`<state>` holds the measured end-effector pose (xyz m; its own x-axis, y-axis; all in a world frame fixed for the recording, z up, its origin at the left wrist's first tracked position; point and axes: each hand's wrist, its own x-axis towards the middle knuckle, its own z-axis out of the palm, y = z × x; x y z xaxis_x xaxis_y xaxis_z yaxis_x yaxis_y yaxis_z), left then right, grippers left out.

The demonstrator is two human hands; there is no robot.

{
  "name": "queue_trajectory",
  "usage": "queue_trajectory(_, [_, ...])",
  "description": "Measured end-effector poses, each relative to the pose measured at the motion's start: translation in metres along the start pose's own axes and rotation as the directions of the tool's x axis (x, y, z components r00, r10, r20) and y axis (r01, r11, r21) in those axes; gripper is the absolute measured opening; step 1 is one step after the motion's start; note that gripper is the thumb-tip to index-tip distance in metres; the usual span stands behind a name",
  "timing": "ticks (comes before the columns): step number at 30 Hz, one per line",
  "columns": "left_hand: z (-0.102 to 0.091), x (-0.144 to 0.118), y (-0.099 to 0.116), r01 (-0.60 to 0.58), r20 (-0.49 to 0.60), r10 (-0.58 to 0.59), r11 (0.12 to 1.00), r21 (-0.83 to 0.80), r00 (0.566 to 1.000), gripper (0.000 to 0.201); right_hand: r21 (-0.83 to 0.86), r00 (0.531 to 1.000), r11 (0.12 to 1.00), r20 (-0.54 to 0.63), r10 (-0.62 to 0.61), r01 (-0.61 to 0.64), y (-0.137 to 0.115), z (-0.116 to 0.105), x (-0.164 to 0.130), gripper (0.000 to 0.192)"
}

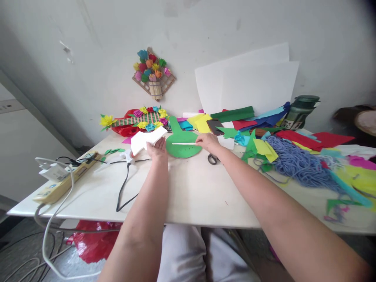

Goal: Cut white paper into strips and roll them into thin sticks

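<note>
A person seated at a white table [190,196] works on a green paper cut-out [182,145], round-bodied with a narrow neck like a guitar, lying flat near the middle of the tabletop. Both bare forearms reach forward over the near edge. The right hand [209,141] rests at the cut-out's right rim, fingertips pinched on a thin white stick [183,143] laid across the green paper. The left hand [158,149], just left of the cut-out, grips a white foam piece [146,141]. Small scissors [212,159] lie just right of the cut-out; blue yarn [296,162] and coloured paper scraps [264,150] spread farther right, a power strip [66,178] far left. Behind the cut-out, a paper-flower craft [154,73] hangs on the grey wall
</note>
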<state>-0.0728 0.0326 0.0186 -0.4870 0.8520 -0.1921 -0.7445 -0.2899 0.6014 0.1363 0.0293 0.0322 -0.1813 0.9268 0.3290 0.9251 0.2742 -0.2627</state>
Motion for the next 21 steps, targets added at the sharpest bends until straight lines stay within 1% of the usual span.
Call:
queue_trajectory(2, [-0.002, -0.001, -0.005, 0.038, 0.024, -0.038, 0.999, -0.008, 0.999, 0.05, -0.035, 1.0, 0.999, 0.024, -0.02, 0.021, 0.001, 0.004, 0.009, 0.014])
queue_trajectory(7, [-0.004, -0.002, -0.014, 0.063, 0.136, -0.056, 0.997, -0.048, 0.989, 0.049, -0.095, 0.995, 0.993, 0.072, -0.069, 0.076, 0.005, 0.012, 0.021, 0.016])
queue_trajectory(9, [-0.004, -0.002, -0.015, 0.068, 0.152, -0.06, 0.996, -0.051, 0.987, 0.049, -0.105, 0.993, 0.991, 0.094, -0.077, 0.087, 0.006, 0.014, 0.024, 0.017])
queue_trajectory(13, [-0.005, -0.002, -0.015, 0.086, 0.145, -0.081, 0.996, -0.028, 0.986, 0.049, -0.097, 0.989, 0.991, 0.123, -0.083, 0.095, 0.008, 0.017, 0.028, 0.023])
queue_trajectory(15, [-0.005, -0.002, -0.015, 0.095, 0.142, -0.091, 0.995, -0.023, 0.986, 0.049, -0.053, 0.993, 0.996, 0.096, -0.065, 0.07, 0.011, 0.018, 0.03, 0.027])
queue_trajectory(17, [-0.004, -0.002, -0.016, 0.094, 0.138, -0.089, 0.995, -0.031, 0.986, 0.049, 0.015, 0.999, 0.999, 0.04, -0.029, 0.029, 0.017, 0.019, 0.03, 0.029])
queue_trajectory(19, [-0.004, -0.002, -0.016, 0.085, 0.135, -0.079, 0.996, -0.041, 0.988, 0.048, 0.086, 1.0, 0.996, -0.016, 0.023, -0.022, 0.023, 0.02, 0.028, 0.028])
queue_trajectory(21, [-0.003, -0.003, -0.015, 0.076, 0.14, -0.07, 0.996, -0.042, 0.988, 0.049, 0.134, 0.995, 0.988, -0.048, 0.09, -0.083, 0.03, 0.02, 0.025, 0.027])
